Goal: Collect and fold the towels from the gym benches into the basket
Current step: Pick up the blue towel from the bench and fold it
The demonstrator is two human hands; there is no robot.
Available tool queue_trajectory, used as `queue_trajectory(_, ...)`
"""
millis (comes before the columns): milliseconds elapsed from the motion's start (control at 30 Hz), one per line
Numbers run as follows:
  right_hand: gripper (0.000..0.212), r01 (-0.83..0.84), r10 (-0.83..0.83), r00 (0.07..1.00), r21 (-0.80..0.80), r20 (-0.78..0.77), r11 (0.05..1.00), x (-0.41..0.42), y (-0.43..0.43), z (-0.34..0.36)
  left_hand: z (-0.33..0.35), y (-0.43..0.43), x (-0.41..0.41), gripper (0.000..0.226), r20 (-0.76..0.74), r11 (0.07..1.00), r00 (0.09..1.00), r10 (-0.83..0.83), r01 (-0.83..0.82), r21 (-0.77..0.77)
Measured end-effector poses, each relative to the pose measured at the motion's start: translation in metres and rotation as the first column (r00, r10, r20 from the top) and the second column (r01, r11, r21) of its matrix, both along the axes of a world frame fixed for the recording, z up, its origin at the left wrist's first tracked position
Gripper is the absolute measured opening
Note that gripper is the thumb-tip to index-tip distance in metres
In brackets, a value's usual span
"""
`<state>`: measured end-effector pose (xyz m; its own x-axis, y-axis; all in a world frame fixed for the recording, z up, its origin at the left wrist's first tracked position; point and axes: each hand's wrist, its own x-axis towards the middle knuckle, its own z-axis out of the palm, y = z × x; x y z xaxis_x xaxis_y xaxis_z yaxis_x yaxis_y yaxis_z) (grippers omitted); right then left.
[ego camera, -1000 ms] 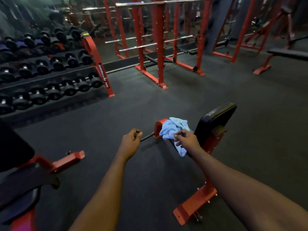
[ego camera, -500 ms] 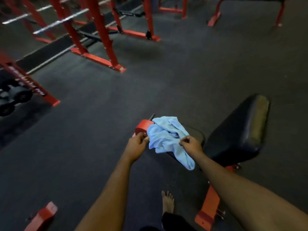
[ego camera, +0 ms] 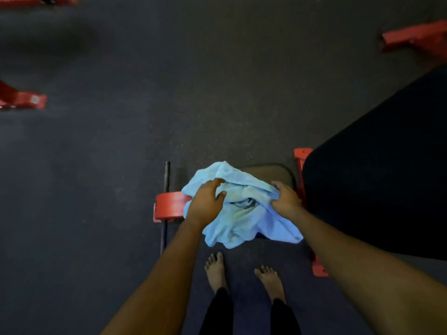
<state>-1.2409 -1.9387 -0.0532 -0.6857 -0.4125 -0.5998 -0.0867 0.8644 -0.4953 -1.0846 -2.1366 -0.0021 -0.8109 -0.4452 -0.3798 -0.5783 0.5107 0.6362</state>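
Blue towel (ego camera: 242,221) is lying bunched on the bench (ego camera: 268,170), and I am pinching its edge in my right grip (ego camera: 285,199) while my left grip (ego camera: 205,204) is resting open-fingered on top, likely best seeking a second corner before lifting.

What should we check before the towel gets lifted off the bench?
1. Right hand gripping light blue towel: ok, it pinches the edge.
2. Left hand gripping: cannot tell, it lies on top.
3. Towel free of red bench frame: cannot tell, the cloth overlaps it.
4. Towel folded: not ok, bunched.
5. Basket in view: not ok.
6. Bare feet clear of towel: ok.
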Motion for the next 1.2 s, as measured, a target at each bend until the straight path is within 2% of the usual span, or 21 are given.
queue_trajectory(67, 0.057, 0.0, 0.001, 0.999, 0.056, -0.034, 0.998, 0.0, -0.01, -0.023, -0.028, -0.016, -0.02, 0.045, 0.032, 0.991, 0.991, -0.13, 0.131, -0.032)
queue_trajectory(133, 0.025, 0.064, -0.058, 0.994, 0.072, -0.093, 0.995, 0.003, -0.018, -0.032, -0.043, -0.026, -0.041, 0.055, 0.063, 0.96, 0.961, -0.268, 0.272, -0.065)
queue_trajectory(167, 0.009, 0.119, -0.115, 0.986, 0.025, -0.119, 0.993, 0.006, -0.019, -0.033, -0.041, -0.027, -0.053, 0.057, 0.072, 0.929, 0.933, -0.353, 0.359, -0.087)
queue_trajectory(200, 0.002, 0.149, -0.156, 0.98, -0.066, -0.125, 0.987, 0.008, -0.022, -0.03, -0.034, -0.026, -0.062, 0.054, 0.096, 0.891, 0.902, -0.422, 0.432, -0.14)
queue_trajectory(267, 0.009, 0.177, -0.204, 0.974, -0.226, -0.101, 0.958, 0.014, -0.02, -0.008, -0.004, -0.018, -0.077, 0.043, 0.179, 0.813, 0.848, -0.499, 0.53, -0.243)
queue_trajectory(333, 0.008, 0.155, -0.181, 0.982, -0.289, -0.063, 0.945, 0.015, -0.019, 0.032, 0.023, -0.011, -0.081, 0.049, 0.157, 0.78, 0.823, -0.546, 0.568, -0.261)
queue_trajectory(400, 0.012, 0.101, -0.128, 0.99, -0.328, -0.062, 0.939, 0.012, -0.016, 0.073, 0.047, -0.012, -0.082, 0.044, 0.093, 0.807, 0.823, -0.56, 0.567, -0.163)
queue_trajectory(500, 0.009, 0.068, -0.112, 0.988, -0.352, -0.108, 0.934, 0.007, -0.013, 0.131, 0.085, -0.023, -0.089, 0.022, 0.038, 0.78, 0.781, -0.623, 0.625, -0.031)
queue_trajectory(600, 0.009, 0.01, -0.078, 0.983, -0.378, -0.165, 0.926, 0.006, -0.013, 0.19, 0.141, -0.035, -0.089, 0.03, -0.029, 0.796, 0.796, -0.604, 0.602, -0.064)
queue_trajectory(733, 0.025, -0.052, -0.018, 0.984, -0.381, -0.179, 0.923, 0.013, -0.014, 0.259, 0.213, -0.045, -0.075, 0.032, -0.062, 0.781, 0.785, -0.617, 0.6, -0.173)
queue_trajectory(800, 0.035, -0.139, 0.061, 0.965, -0.3, -0.254, 0.944, 0.016, -0.013, 0.295, 0.251, -0.048, -0.066, 0.036, -0.102, 0.786, 0.789, -0.606, 0.574, -0.23)
queue_trajectory(900, 0.038, -0.222, 0.136, 0.905, -0.175, -0.402, 0.959, 0.032, 0.0, 0.355, 0.318, -0.037, -0.036, 0.035, -0.146, 0.806, 0.807, -0.572, 0.519, -0.285)
queue_trajectory(1033, 0.032, -0.169, 0.077, 0.825, -0.114, -0.559, 0.979, 0.044, 0.014, 0.404, 0.384, -0.028, -0.004, 0.023, -0.295, 0.837, 0.821, -0.489, 0.346, -0.424)
queue_trajectory(1200, 0.018, -0.025, -0.105, 0.732, -0.181, -0.673, 0.983, 0.057, 0.031, 0.454, 0.447, -0.045, 0.032, 0.008, -0.472, 0.836, 0.767, -0.435, 0.15, -0.527)
